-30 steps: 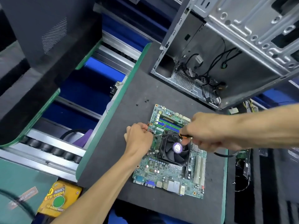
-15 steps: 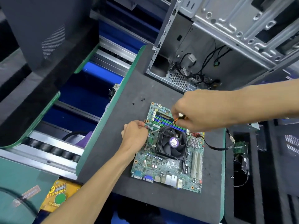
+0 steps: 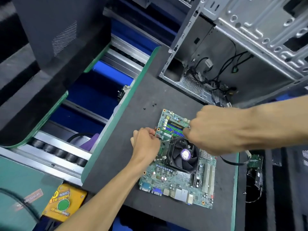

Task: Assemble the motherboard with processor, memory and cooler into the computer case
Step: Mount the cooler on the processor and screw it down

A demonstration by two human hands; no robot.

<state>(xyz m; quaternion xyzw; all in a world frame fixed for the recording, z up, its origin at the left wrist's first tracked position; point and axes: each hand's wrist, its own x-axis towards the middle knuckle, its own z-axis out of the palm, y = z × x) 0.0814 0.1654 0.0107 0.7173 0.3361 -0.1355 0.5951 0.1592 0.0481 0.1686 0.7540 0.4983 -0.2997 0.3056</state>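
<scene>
Lowered since before: right hand [image 3: 215, 129], curled on something unseen above fan [image 3: 183, 155]; left hand [image 3: 145, 141] gripping motherboard [image 3: 178, 182] left edge.

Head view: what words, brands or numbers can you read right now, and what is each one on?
"TUF GAMING": on the yellow box, above its green circle; a second line below is too blurred to read.
Brown sticker: blurred, unreadable.
Round purple label on the cooler fan: too small.
Motherboard markings: too small.

One motherboard [image 3: 176, 177], one cooler fan [image 3: 183, 154], one open case [image 3: 233, 64], three loose screws [image 3: 154, 105], two hands [image 3: 146, 142]
</scene>
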